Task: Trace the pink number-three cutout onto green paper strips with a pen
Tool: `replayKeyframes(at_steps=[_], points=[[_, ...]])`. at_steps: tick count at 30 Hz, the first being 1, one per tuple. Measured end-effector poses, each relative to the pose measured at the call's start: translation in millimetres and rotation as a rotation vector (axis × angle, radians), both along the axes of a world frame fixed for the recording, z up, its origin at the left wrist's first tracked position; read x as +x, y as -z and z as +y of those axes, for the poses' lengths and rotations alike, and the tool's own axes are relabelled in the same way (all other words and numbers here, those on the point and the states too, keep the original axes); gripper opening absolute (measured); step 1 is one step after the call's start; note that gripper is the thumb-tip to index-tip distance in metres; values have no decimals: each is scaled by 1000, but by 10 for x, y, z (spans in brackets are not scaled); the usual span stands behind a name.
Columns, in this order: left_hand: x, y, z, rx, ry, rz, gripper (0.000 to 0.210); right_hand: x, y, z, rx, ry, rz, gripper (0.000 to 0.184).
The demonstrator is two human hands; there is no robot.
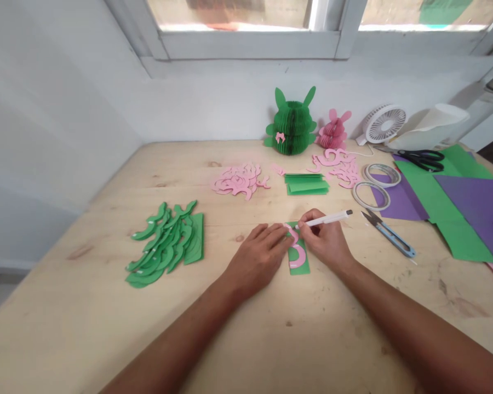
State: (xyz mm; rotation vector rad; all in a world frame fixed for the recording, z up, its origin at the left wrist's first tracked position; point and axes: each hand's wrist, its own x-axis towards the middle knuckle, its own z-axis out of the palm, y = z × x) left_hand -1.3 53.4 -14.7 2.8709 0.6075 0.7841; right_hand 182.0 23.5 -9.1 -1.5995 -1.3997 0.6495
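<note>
With its fingers stretched out and close together, my left hand (pixel 261 256) lies flat over the left edge of a pink curvy paper cutout (pixel 299 257). The cutout rests on a small green paper rectangle (pixel 299 270) on the table. My right hand (pixel 326 241) is closed around a white pen (pixel 331 218), whose tip meets the paper near the top of the cutout. Part of the cutout is hidden under my left fingers. Folded green paper strips (pixel 307 185) lie just beyond both hands.
Green paper cutouts (pixel 160 251) are heaped at left. Pink cutouts (pixel 238 179) lie farther back. At right are tape rolls (pixel 371 196), thread snips (pixel 390 234), black scissors (pixel 421 157) and purple paper (pixel 476 202). A green paper figure (pixel 293 128) and white fan (pixel 385 125) stand behind.
</note>
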Motion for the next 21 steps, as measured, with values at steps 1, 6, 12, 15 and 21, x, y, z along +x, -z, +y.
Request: replayKeyframes(at_steps=[1, 6, 12, 15, 21], points=[[1, -1, 1, 2, 0, -1, 28, -1, -4, 0, -2, 0, 1, 9], [6, 0, 2, 6, -4, -2, 28, -7, -28, -1, -7, 0, 6, 9], [2, 1, 4, -6, 4, 8, 28, -1, -22, 1, -7, -1, -14, 7], [2, 6, 5, -2, 1, 9, 28, -2, -25, -2, -8, -1, -13, 8], [1, 12, 3, -1, 3, 3, 28, -5, -44, -10, -16, 9, -32, 6]])
